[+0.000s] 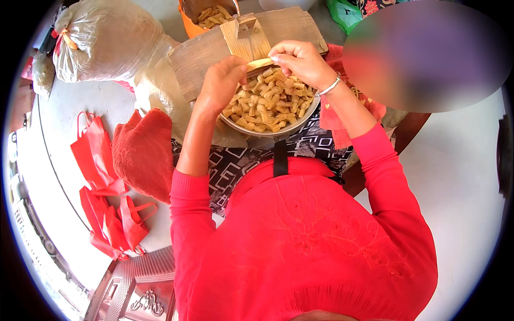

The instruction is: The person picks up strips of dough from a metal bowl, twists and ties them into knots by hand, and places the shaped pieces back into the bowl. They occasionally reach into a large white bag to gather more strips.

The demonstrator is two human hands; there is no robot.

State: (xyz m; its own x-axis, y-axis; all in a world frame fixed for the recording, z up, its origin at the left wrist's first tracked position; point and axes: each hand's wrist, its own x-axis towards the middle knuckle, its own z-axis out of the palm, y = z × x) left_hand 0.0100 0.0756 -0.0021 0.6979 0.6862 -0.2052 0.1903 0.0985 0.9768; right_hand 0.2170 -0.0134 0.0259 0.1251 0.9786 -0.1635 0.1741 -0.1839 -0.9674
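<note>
Both hands are at a pale yellow strip [260, 63] held crosswise above a metal bowl [232, 123]. My left hand [224, 80] grips its left end with curled fingers, and my right hand [302, 67] pinches its right end. The bowl holds several light-brown knotted pieces [270, 101]. Just behind the strip lies a weathered wooden board [187, 69] with a lighter wooden fixture [238, 35] on it. Some of my left fingertips are hidden behind the strip and hand.
An orange container [191, 21] of similar pieces stands behind the board. Bulging plastic sacks [107, 45], a red cloth [140, 155] and red bags [96, 150] are on the left. Another red cloth [332, 128] lies right of the bowl. The upper right is blurred.
</note>
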